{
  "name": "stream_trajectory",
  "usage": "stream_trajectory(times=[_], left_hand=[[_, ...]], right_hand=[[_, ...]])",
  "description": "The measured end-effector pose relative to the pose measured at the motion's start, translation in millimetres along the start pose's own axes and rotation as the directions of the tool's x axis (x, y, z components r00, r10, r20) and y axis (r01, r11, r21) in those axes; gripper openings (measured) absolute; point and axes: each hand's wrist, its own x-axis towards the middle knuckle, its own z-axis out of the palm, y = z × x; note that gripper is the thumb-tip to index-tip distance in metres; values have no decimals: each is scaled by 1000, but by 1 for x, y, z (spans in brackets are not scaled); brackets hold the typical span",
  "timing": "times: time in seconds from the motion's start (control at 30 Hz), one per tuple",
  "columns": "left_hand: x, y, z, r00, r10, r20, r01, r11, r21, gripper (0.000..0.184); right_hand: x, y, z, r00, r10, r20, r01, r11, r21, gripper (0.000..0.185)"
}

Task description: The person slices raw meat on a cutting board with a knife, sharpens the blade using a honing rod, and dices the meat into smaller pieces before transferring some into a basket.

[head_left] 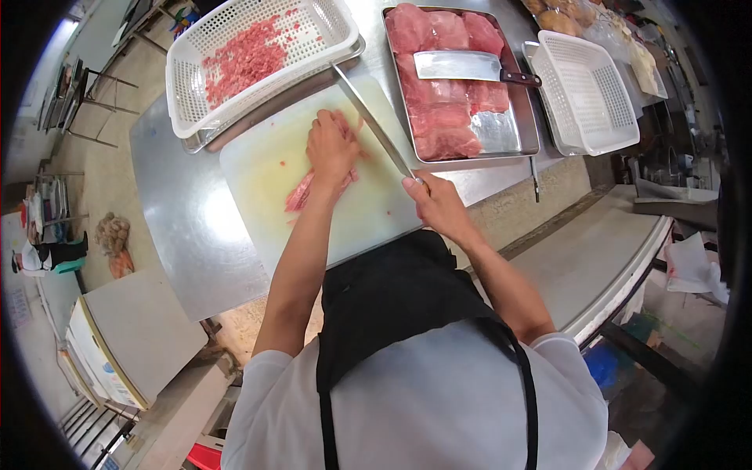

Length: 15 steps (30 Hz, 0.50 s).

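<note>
Strips of raw meat (298, 193) lie on the white cutting board (258, 168). My left hand (332, 150) is closed over them, its curled fingers pressing them to the board and hiding part of them. My right hand (439, 204) is wrapped round the handle of a long knife (374, 119). The blade slants up and left from that hand, just right of the meat, and its tip reaches toward the white basket. Small meat scraps lie on the board near the blade.
Diced meat (247, 63) sits in a white perforated basket (182, 110) at upper left. Large meat pieces (442, 102) fill much of a metal tray (501, 141), with a cleaver (458, 66) across them. Another white basket (591, 94) stands right of the tray on the metal table (180, 227).
</note>
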Motion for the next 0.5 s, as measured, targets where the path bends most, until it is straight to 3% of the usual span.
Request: stream_trajectory(times=[0.07, 0.2, 0.5], left_hand=[[3, -3, 9, 1000, -16, -2, 16, 999, -39, 48], [10, -4, 16, 999, 32, -20, -33, 999, -43, 48], [86, -41, 36, 906, 422, -26, -421, 906, 39, 35]], right_hand=[[-9, -4, 1, 978, 197, 61, -202, 974, 98, 55], [-18, 16, 11, 983, 182, 16, -183, 970, 158, 55], [-15, 25, 12, 982, 187, -5, -179, 948, 262, 50]])
